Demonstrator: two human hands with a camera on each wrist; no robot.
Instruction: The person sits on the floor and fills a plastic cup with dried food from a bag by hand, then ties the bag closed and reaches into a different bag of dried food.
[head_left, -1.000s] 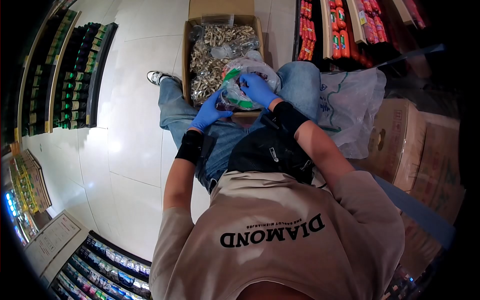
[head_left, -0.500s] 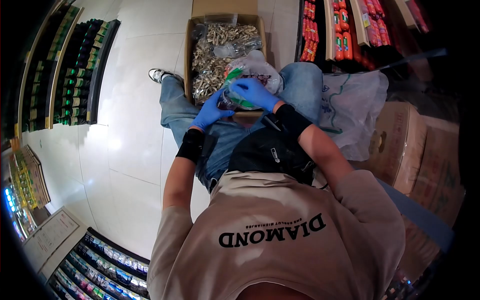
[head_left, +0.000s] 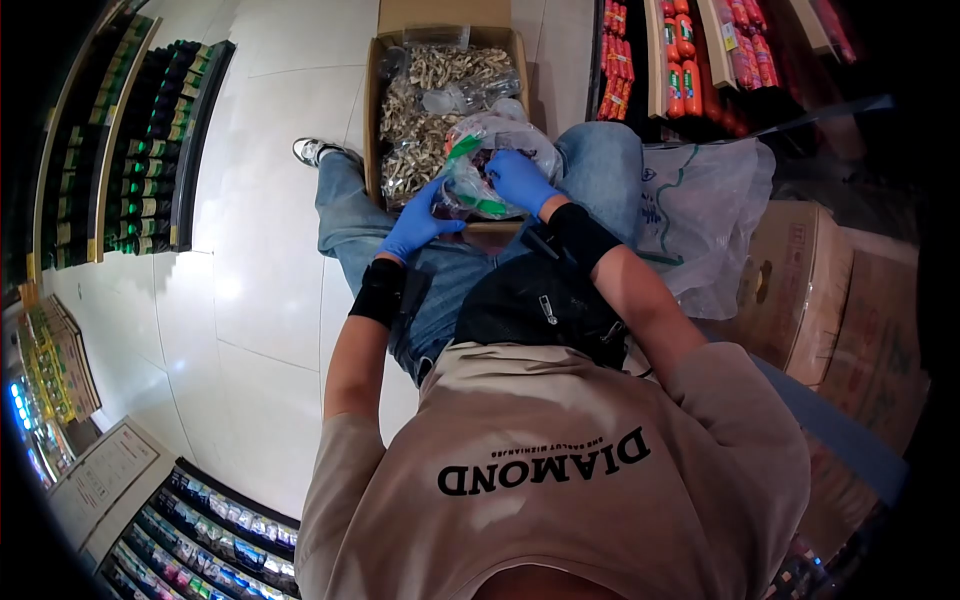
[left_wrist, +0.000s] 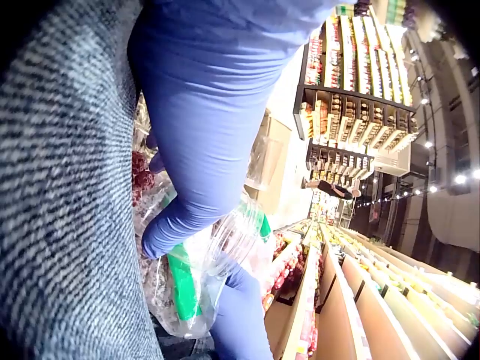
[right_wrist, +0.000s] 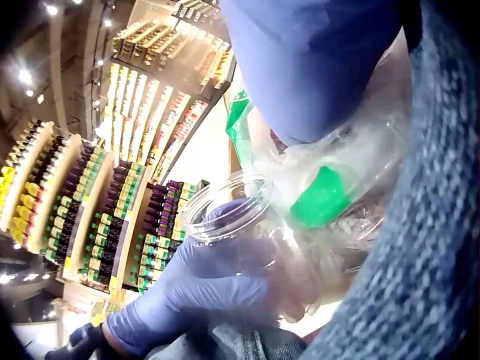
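Observation:
My left hand (head_left: 415, 225), in a blue glove, grips a clear jar (right_wrist: 229, 206) with a bare threaded mouth, seen best in the right wrist view. Beside it, a clear plastic bag (head_left: 540, 150) with green patches lies spread at the near right of the carton, holding dark red pieces (left_wrist: 141, 180). My gloved right hand (head_left: 520, 183) reaches down into the bag's opening. In the right wrist view the right hand (right_wrist: 307, 67) hangs above the bag, its fingertips hidden, so what it holds cannot be told.
The carton (head_left: 372, 130) holds dried, pale brown pieces and clear containers. A large white plastic bag (head_left: 705, 220) lies right of the knee, before closed cardboard boxes (head_left: 785, 280). Stocked shelves (head_left: 160, 150) stand left; red packages (head_left: 683, 85) fill shelves at upper right.
My right hand moved left toward the jar about half a second ago and is now back right, down in the bag. The left hand has kept its place on the jar.

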